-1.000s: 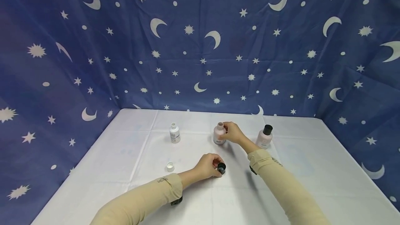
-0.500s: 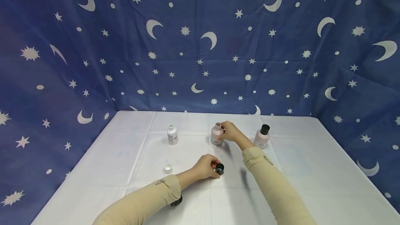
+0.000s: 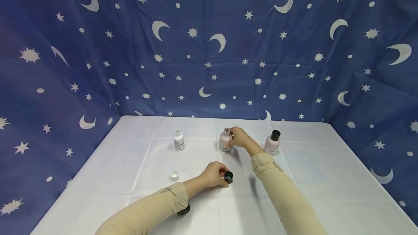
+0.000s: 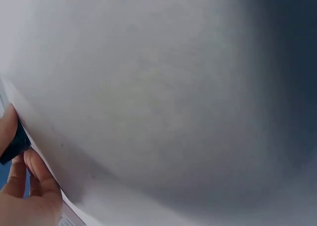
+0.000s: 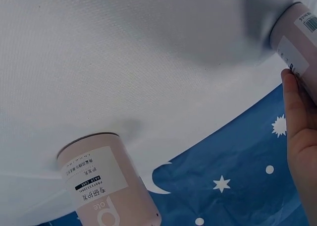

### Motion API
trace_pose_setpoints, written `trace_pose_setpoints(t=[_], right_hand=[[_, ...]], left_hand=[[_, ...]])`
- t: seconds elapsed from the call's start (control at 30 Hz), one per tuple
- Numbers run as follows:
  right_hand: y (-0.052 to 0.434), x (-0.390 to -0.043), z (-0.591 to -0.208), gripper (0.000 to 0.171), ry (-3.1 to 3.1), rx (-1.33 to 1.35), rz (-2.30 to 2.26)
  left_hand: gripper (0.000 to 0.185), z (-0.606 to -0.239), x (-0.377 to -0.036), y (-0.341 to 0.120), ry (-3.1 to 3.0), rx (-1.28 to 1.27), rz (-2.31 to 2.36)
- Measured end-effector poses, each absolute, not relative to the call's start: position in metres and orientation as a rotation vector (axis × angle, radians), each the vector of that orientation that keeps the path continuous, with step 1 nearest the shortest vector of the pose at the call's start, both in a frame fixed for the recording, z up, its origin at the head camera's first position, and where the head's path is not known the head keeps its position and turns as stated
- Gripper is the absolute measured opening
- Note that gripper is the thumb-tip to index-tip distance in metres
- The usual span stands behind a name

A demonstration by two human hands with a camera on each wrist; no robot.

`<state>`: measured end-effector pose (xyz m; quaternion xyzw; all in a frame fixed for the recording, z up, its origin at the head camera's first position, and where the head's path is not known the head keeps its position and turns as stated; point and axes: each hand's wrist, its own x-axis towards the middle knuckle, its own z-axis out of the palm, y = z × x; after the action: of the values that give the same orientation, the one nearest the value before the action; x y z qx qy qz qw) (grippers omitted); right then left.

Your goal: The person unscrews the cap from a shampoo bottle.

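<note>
In the head view my left hand (image 3: pixel 213 175) pinches a black bottle cap (image 3: pixel 228 177) at the table, its open side showing. The left wrist view catches the same dark cap (image 4: pixel 17 145) between thumb and fingers at its left edge. Farther back, my right hand (image 3: pixel 240 137) grips an uncapped pink bottle (image 3: pixel 225 140) that stands upright. The right wrist view has this bottle (image 5: pixel 299 47) at its upper right, fingers along its side.
A second pink bottle (image 3: pixel 272 143) with a black cap stands right of my right hand. An uncapped white bottle (image 3: pixel 179 141) stands at the back left, and a white cap (image 3: pixel 174 176) lies nearer. A starry blue curtain (image 3: pixel 183 46) hangs behind the white table (image 3: pixel 130 162).
The head view has shifted slightly, so everything appears a little farther left. Both hands keep their hold on the black cap and the pink bottle.
</note>
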<state>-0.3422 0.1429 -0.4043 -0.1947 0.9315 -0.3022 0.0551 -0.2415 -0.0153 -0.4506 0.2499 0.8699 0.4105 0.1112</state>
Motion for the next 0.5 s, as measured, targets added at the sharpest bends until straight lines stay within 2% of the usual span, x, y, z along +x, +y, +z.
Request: trace_pose_setpoints(t=[0.5], right_hand=[[0.1421, -0.341, -0.4084, 0.058, 2.823, -0.556, -0.928]], left_hand=[[0.029, -0.4523, -0.2407, -0.0164, 2.558, 0.739, 1.224]])
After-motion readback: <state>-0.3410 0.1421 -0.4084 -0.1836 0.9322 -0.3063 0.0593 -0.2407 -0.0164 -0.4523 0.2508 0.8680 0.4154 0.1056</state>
